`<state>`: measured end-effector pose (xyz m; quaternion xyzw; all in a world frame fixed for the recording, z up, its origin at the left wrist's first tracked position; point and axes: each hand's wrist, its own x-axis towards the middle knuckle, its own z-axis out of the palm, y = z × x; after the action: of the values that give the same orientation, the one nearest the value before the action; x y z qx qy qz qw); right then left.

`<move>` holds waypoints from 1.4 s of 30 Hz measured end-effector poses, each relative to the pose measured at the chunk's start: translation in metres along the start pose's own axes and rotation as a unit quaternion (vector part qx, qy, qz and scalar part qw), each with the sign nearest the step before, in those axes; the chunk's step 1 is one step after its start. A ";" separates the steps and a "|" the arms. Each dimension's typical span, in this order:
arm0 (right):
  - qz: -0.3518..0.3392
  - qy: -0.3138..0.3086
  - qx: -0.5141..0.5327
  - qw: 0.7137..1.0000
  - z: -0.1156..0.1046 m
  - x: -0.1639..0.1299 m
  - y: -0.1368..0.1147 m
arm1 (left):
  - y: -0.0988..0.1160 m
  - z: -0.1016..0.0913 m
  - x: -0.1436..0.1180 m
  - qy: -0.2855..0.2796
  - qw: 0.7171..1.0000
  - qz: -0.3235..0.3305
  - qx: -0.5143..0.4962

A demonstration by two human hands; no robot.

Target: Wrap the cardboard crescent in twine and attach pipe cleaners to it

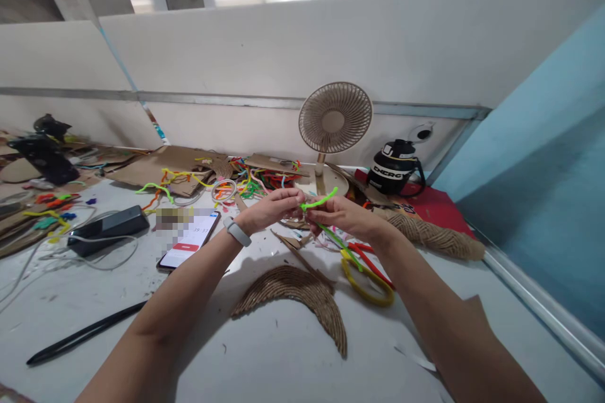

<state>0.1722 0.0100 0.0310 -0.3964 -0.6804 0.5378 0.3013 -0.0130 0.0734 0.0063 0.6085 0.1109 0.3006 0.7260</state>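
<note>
A bright green pipe cleaner (324, 200) is pinched between my two hands, above the middle of the table. The fingers of my left hand (278, 204), with a pale band on its wrist, close on one part of it. My right hand (343, 217) grips it from the other side; a length of green hangs below that hand toward the yellow-handled scissors (373, 293). My fingertips partly hide where the green strands meet. Nearer me on the table lies a crescent (293, 289) covered with rows of brown twine.
Behind my hands stand a beige fan (334, 118) and a black jug (391, 167). A twine roll (435, 236) lies on the right. Left are a phone (189, 242), a black power bank (108, 230) with a cable, and black tweezers (87, 334). Cardboard (155, 170) and coloured pipe cleaners clutter the back.
</note>
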 end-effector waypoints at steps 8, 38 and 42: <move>0.010 0.035 -0.071 0.997 -0.003 -0.006 -0.009 | 0.000 -0.009 -0.002 -0.076 0.994 -0.032 0.067; -0.116 0.153 -0.417 0.888 -0.018 -0.017 -0.016 | -0.001 -0.008 0.000 -0.083 0.977 -0.032 0.195; -0.132 0.138 -0.445 0.875 -0.019 -0.016 -0.013 | -0.003 -0.009 0.000 -0.092 0.977 -0.054 0.187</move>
<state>0.1933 0.0036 0.0489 -0.4652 -0.8454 0.0736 0.2519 -0.0166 0.0804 0.0016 0.7514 0.1310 0.1776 0.6218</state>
